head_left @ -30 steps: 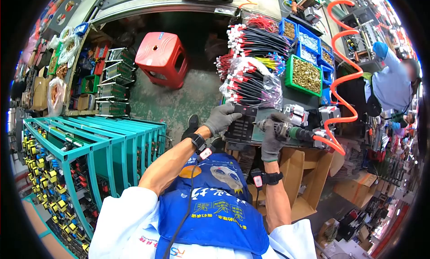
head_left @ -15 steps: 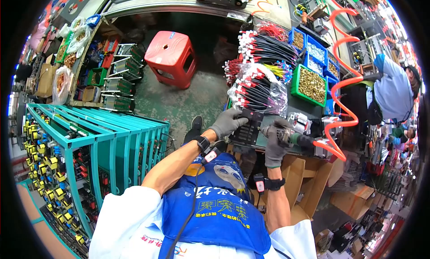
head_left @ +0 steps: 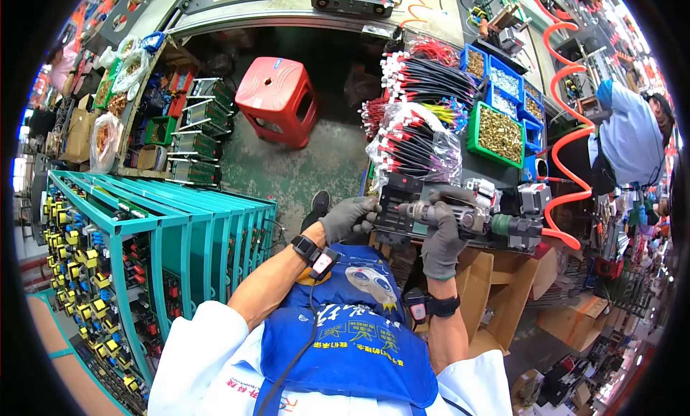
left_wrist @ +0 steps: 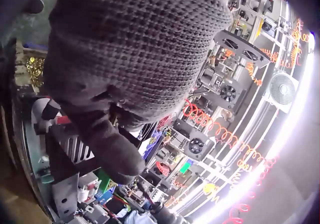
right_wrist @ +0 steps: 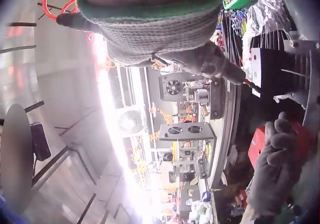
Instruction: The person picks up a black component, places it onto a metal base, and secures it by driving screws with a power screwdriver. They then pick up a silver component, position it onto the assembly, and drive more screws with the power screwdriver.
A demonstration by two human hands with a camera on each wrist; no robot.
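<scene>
In the head view, my gloved right hand (head_left: 442, 240) grips a power screwdriver (head_left: 471, 220) that lies nearly level. Its nose points left over a black slotted metal panel (head_left: 394, 211) at the bench edge; the right wrist view shows the bit close to the panel's dark upright plate (right_wrist: 265, 66). Just left of the panel is my gloved left hand (head_left: 348, 218). Its fingers are bent, as the right wrist view also shows on the left hand (right_wrist: 275, 166); I cannot tell whether they pinch something small. An orange coiled hose (head_left: 564, 171) runs down to the tool's rear end.
Bundles of black cables with red ends (head_left: 413, 146) lie behind the panel. A green bin of brass parts (head_left: 497, 134) and blue bins (head_left: 507, 81) stand right of them. A red stool (head_left: 277, 99) and a teal rack (head_left: 151, 225) are left, cardboard boxes (head_left: 496, 294) below.
My left hand has drawn off the panel's corner to its left side, its fingers now more bent. The screwdriver has tipped from upright to nearly level, and the hose end has shifted right.
</scene>
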